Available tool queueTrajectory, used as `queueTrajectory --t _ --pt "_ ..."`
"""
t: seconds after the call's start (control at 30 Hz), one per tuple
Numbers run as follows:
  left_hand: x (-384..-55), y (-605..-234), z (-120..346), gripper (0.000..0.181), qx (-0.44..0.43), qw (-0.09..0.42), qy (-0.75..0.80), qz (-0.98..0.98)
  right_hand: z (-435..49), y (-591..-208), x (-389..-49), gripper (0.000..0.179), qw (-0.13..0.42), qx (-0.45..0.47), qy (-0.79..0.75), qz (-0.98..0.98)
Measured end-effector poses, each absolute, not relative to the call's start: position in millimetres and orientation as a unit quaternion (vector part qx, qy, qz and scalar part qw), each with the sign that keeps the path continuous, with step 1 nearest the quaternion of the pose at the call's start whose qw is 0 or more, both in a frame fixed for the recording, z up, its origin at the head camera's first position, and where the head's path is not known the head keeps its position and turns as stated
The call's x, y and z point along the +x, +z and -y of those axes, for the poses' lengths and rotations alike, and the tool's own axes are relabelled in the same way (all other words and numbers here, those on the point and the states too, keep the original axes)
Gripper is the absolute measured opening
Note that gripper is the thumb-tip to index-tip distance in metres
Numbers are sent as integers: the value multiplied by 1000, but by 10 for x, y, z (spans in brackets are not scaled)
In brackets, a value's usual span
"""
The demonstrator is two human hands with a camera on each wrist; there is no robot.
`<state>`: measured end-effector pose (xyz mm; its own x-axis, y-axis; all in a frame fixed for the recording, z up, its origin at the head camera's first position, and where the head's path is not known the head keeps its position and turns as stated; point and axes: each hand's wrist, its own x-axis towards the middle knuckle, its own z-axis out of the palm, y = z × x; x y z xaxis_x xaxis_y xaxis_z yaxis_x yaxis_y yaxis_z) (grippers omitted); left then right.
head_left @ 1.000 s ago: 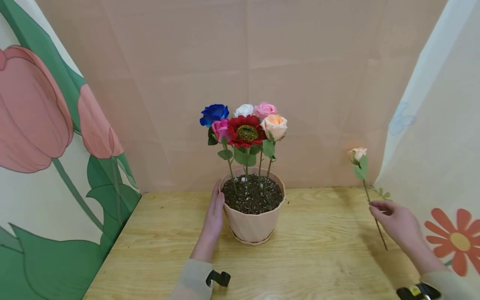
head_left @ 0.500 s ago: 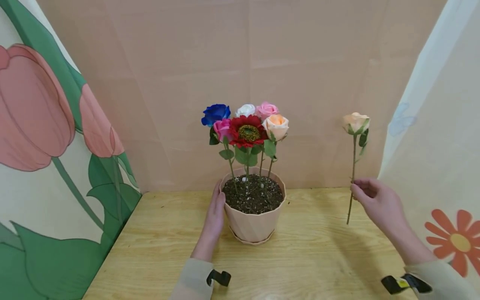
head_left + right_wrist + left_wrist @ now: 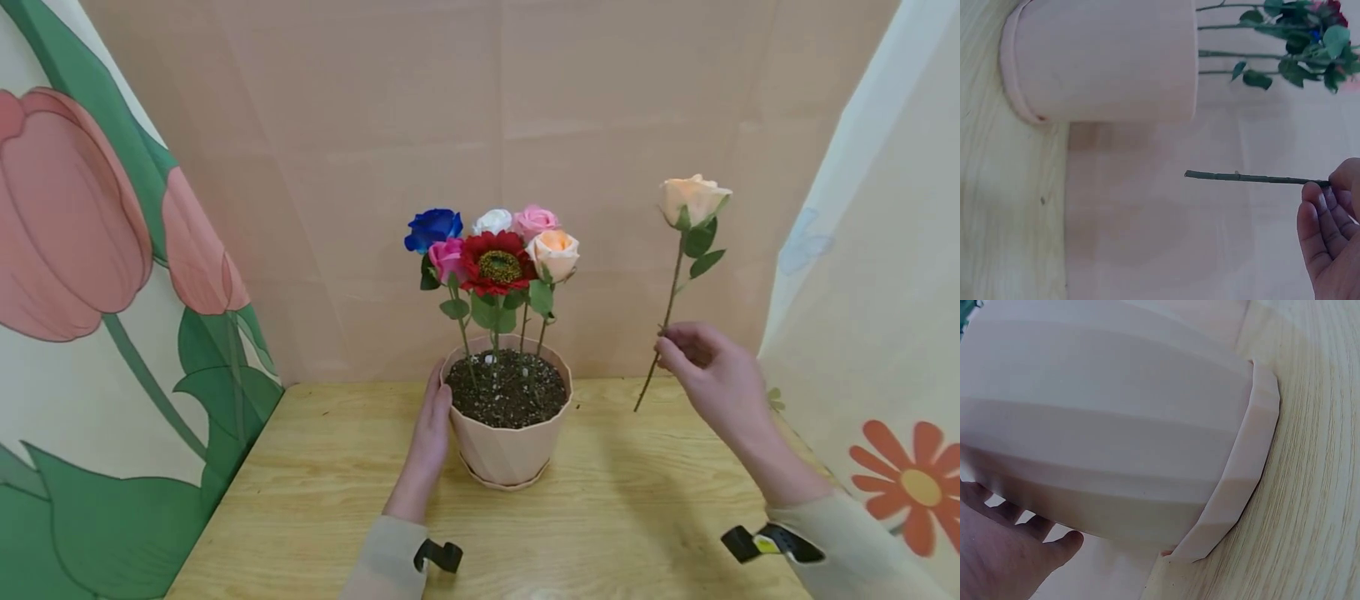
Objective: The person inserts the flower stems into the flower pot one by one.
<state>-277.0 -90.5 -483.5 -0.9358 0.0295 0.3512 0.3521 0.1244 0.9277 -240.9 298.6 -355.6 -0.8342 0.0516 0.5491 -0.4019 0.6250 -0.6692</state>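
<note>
My right hand point(image 3: 712, 375) pinches the stem of a peach rose point(image 3: 694, 202) in the air, right of the pot. The rose leans slightly, bloom up, and its bare stem end point(image 3: 1216, 176) points down over the table. My left hand point(image 3: 429, 425) rests flat along the left side of the pale pink flowerpot point(image 3: 506, 450); in the left wrist view the fingers point(image 3: 1038, 528) lie at the pot wall. Dark soil point(image 3: 517, 400) fills the pot. Upright in it stand a blue rose point(image 3: 433, 230), a red sunflower-like bloom point(image 3: 498, 263), an orange-centred peach rose point(image 3: 553, 253) and several others.
The pot stands on a matching saucer point(image 3: 1235, 487) on the wooden table point(image 3: 322, 483). A plain pinkish backdrop point(image 3: 337, 167) rises behind the table. Flower-printed sheets point(image 3: 82, 233) flank it on both sides.
My right hand has carried the peach rose up and leftward, nearer the pot, and the rose has turned from leaning left to leaning right. My left hand has stayed on the pot.
</note>
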Motion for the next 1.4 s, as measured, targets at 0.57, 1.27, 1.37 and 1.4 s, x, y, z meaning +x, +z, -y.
queueTrajectory --t 0.57,1.27,1.37,1.4 --pt "-2765 -4832 911 60 -117 123 -649 742 -2456 -3367 -2416 16 312 164 457 817" --pt "-2753 -4821 895 59 -112 117 -653 740 -2109 -3644 -2662 14 276 186 448 830" --pt "-2753 -4815 892 59 -111 116 -653 740 -2091 -3688 -2688 14 273 194 448 829" --pt "-2752 -4814 892 59 -111 116 -653 740 -2086 -3698 -2695 13 274 196 447 828"
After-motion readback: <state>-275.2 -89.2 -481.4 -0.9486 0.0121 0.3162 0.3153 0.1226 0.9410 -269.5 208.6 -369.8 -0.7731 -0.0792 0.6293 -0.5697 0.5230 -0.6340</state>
